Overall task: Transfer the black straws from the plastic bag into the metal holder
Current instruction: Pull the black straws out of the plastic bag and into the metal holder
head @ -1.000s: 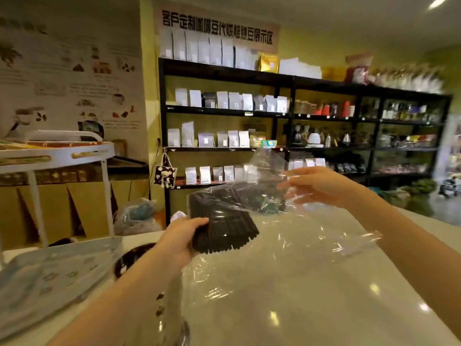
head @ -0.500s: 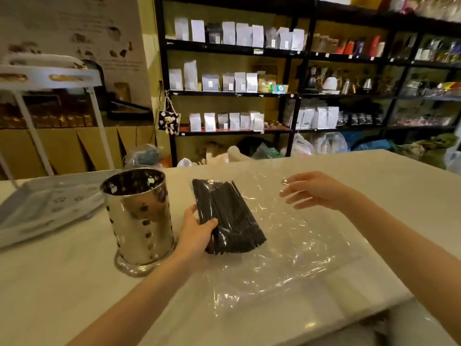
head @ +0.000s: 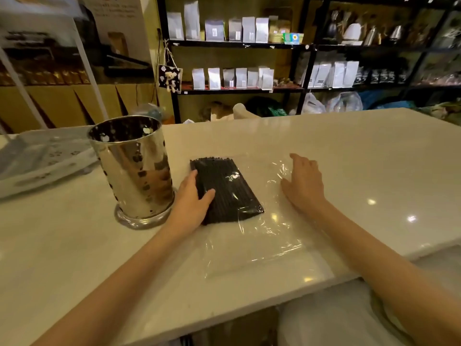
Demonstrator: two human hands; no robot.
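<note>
A bundle of black straws [head: 228, 188] lies inside a clear plastic bag [head: 259, 236] spread flat on the white counter. My left hand [head: 193, 201] grips the bundle's left side through the plastic, thumb on top. My right hand [head: 303, 182] rests flat on the bag's right part, fingers spread, holding nothing. The shiny perforated metal holder [head: 134, 166] stands upright just left of my left hand; nothing shows above its rim.
The white counter [head: 349, 156] stretches right and back, with its front edge near me. A pale patterned tray-like object [head: 42, 158] lies at the far left behind the holder. Black shelves [head: 237, 44] with white pouches stand beyond the counter.
The bag with the straws came down from mid-air onto the counter. My right hand let go of the bag's top and settled flat on the plastic. The view tilted downward.
</note>
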